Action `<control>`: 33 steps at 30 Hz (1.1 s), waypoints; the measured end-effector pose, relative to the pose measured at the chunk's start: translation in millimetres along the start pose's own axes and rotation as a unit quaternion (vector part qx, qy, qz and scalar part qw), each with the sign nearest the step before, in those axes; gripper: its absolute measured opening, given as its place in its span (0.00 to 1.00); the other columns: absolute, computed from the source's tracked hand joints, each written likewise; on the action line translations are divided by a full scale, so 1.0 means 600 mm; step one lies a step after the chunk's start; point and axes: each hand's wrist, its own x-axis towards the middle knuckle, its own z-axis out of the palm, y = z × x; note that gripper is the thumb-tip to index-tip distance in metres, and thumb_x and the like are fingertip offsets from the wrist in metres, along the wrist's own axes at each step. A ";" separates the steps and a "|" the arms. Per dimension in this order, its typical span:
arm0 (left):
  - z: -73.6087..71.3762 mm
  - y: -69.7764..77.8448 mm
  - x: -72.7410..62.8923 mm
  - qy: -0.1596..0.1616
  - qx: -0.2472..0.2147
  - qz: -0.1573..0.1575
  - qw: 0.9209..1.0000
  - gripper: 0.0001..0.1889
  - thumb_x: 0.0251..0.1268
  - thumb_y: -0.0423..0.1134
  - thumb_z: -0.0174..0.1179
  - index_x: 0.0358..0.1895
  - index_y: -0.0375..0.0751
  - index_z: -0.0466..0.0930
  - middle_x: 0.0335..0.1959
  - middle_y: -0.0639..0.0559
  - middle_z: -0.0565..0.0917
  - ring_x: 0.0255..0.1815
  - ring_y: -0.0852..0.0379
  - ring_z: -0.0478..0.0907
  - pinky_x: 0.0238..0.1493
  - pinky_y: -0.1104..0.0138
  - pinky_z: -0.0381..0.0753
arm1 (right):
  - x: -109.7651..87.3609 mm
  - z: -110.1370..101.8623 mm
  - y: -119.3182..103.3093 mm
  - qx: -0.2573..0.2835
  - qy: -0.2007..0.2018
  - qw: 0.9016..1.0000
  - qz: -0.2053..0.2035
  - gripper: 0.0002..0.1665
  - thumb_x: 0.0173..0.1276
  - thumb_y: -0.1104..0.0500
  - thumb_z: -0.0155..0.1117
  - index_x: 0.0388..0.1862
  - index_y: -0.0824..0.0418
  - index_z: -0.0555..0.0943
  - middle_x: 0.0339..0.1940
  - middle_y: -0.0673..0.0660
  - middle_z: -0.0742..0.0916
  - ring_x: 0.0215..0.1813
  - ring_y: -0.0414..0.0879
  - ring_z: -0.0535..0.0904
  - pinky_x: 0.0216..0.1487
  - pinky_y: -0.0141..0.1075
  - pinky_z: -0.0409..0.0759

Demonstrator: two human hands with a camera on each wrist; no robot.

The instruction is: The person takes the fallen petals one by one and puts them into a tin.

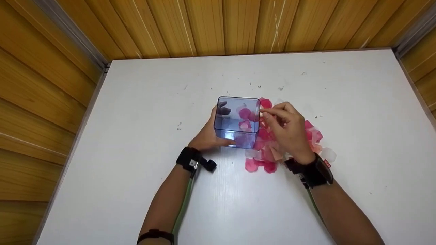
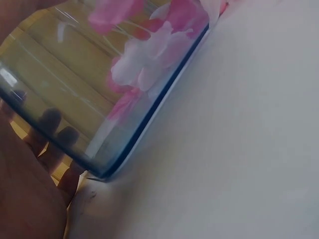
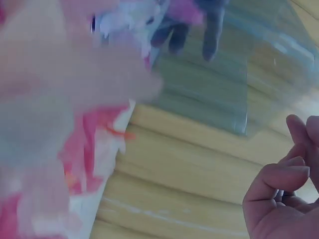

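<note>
Left hand [image 1: 204, 134] curled round box [image 1: 223, 134]; next, right hand [image 1: 289, 127] half-closed just beside it, hold on anything unclear; underneath and farther right, many petals [image 1: 251, 165] loose on worktop [image 1: 357, 102], not yet boxed; number inside, if any, uncertain.

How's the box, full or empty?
Not full: wood panels show through much of the box from the left wrist. Cannot tell if empty: petals may be inside or behind.
</note>
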 end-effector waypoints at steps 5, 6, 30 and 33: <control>-0.001 0.000 0.001 0.002 0.008 0.000 1.000 0.66 0.41 0.39 0.85 0.82 0.50 0.45 0.74 0.42 0.66 0.73 0.47 0.65 0.73 0.54 0.67 | 0.014 -0.052 0.017 -0.081 -0.016 0.996 0.037 0.11 0.76 0.61 0.65 0.50 0.63 0.90 0.37 0.57 0.81 0.34 0.45 0.73 0.31 0.27 0.72; -0.001 0.000 0.001 0.004 0.012 0.000 1.000 0.66 0.41 0.40 0.85 0.82 0.50 0.45 0.74 0.43 0.66 0.73 0.47 0.65 0.74 0.54 0.66 | 0.016 -0.062 0.021 -0.101 -0.031 0.993 0.046 0.11 0.76 0.61 0.65 0.51 0.63 0.90 0.38 0.57 0.81 0.34 0.46 0.74 0.31 0.27 0.72; 0.000 0.001 0.000 0.000 0.000 -0.012 1.000 0.65 0.42 0.41 0.85 0.82 0.50 0.45 0.74 0.44 0.66 0.73 0.49 0.65 0.73 0.54 0.68 | 0.017 -0.082 0.083 -0.266 -0.197 0.937 0.112 0.12 0.72 0.64 0.67 0.51 0.65 0.88 0.41 0.63 0.80 0.46 0.57 0.75 0.45 0.50 0.78; 0.001 0.001 0.001 0.000 -0.004 -0.005 1.000 0.65 0.41 0.40 0.85 0.81 0.53 0.46 0.74 0.43 0.66 0.73 0.48 0.65 0.73 0.54 0.68 | 0.018 -0.090 0.071 -0.233 -0.145 0.956 0.105 0.09 0.72 0.62 0.68 0.47 0.64 0.89 0.42 0.63 0.81 0.44 0.58 0.75 0.43 0.49 0.75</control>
